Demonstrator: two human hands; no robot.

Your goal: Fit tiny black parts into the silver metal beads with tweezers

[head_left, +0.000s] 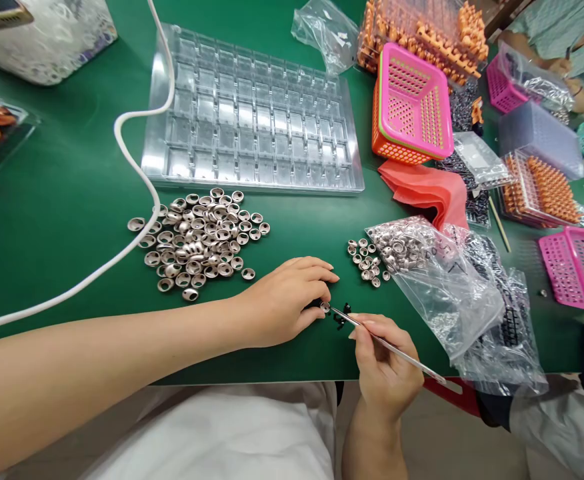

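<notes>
A: Hands, pose and state?

B: My left hand [285,300] lies palm-down on the green table [62,213], forearm stretched in from the lower left, fingers curled, thumb and fingertips pinching a small metal ring [325,307]. My right hand [385,370] comes up from the lower edge, wrist bent, fingers closed in a pen grip round a pair of slim metal tweezers [392,347]. Their tip meets the ring, just beside a few small black parts [342,319] on the table.

A: Items nearby?

B: One loose heap of metal cups [199,240], left of the hands and well apart from them. One smaller cluster of rings [365,261], just above the hands, spilling from a clear bag of rings [407,247]. A second clear bag [502,333] of dark parts, to the right, hanging over the table edge.

A: Farther back?

B: One clear compartment tray [252,113]; one white cable [137,167] curving across the table to its left; stacked pink and orange baskets [412,103]; one red cloth [422,190]; trays of orange parts [542,190].

A: Obstructions?

B: My left fingers hide most of the ring.
</notes>
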